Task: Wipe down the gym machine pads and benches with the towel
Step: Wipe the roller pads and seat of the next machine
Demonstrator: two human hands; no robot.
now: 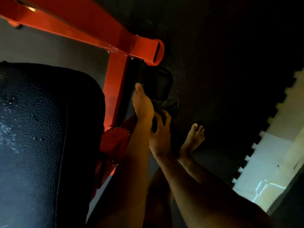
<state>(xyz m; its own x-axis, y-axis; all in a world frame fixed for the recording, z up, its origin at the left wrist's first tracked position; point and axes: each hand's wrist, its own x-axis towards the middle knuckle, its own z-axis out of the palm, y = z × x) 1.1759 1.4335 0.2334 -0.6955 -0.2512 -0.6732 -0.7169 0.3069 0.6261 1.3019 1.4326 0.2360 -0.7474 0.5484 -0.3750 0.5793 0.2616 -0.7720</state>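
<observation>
A small black pad (pixel 158 81) hangs on the red machine frame (pixel 115 76) at the centre of the view. My left hand (pixel 142 104) lies along the pad's left edge, its one visible digit straight against the pad and the rest hidden behind it. Just below the pad, my right hand (pixel 160 134) grips a dark, bunched towel (pixel 170 105) and holds it against the pad's lower end. A large black textured pad (pixel 41 137) with a stitched seam fills the left side, close to the camera.
The red frame's crossbeam (pixel 74 25) runs from upper left to an open tube end (pixel 158 51). A bare foot (pixel 194 139) stands on the black rubber floor (pixel 230 79). Jagged interlocking mat edges meet pale tile (pixel 263 170) at the right.
</observation>
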